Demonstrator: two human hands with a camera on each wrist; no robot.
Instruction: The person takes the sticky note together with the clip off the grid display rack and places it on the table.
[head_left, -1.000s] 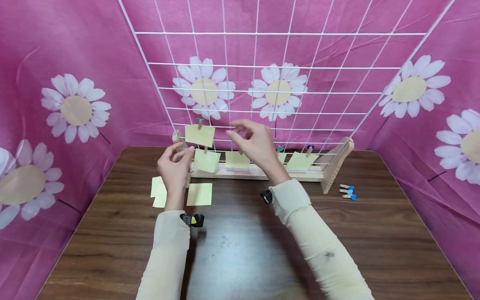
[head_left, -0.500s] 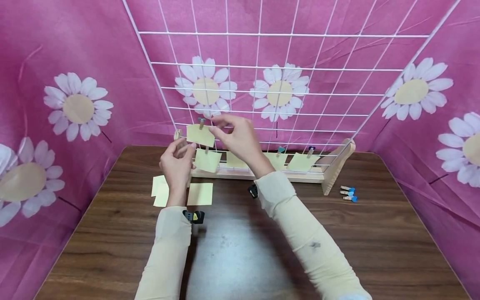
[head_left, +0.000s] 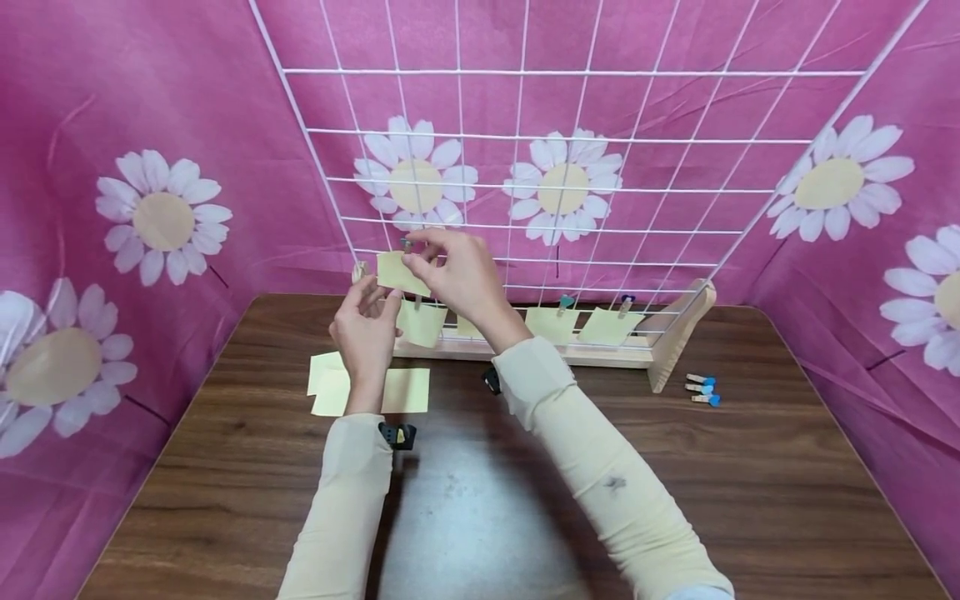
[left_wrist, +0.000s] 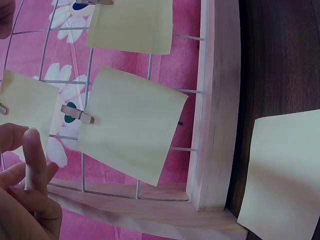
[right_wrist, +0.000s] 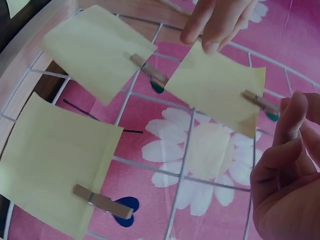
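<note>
Now, a yellow note (head_left: 393, 268) hangs by a clothespin (right_wrist: 261, 101) near the left edge of the wire grid (head_left: 555, 72). The right hand (head_left: 468, 279), thumb and forefinger slightly parted, reaches the clothespin; whether it pinches cannot be told. The left hand (head_left: 363, 333) reaches the note's lower corner, fingertips bent, grip likewise unclear. Other clipped notes (head_left: 552, 325) line the grid's lower edge; blue-headed pegs (head_left: 699, 387) lie toward the table's (head_left: 750, 500) right edge.

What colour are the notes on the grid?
The notes are pale yellow, clearest in the head view.
</note>
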